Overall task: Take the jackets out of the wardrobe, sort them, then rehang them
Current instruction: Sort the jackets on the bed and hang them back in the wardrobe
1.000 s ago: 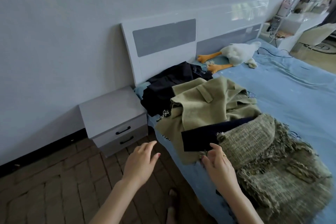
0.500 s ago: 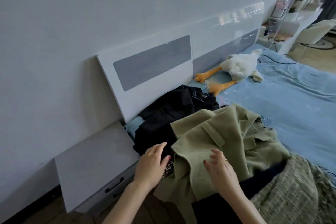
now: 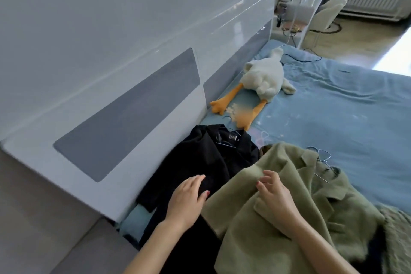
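A black jacket (image 3: 206, 160) on a wire hanger lies on the blue bed (image 3: 347, 107) beside the headboard. Partly over it lies an olive green jacket (image 3: 289, 218), also on a wire hanger (image 3: 322, 162). My left hand (image 3: 186, 198) hovers over the black jacket's sleeve with fingers straight and holds nothing. My right hand (image 3: 273, 196) rests on the green jacket with fingers loosely bent. A green tweed jacket (image 3: 398, 242) shows at the right edge, with a dark garment under the green one.
A white plush goose (image 3: 264, 75) with orange feet lies near the headboard (image 3: 124, 118). The grey nightstand top (image 3: 44, 229) is at lower left. A white desk (image 3: 304, 6), a chair and a radiator stand at the far right.
My view has moved closer and up the bed. Both hands have travelled from the tweed jacket's edge to the black and green jackets near the headboard.
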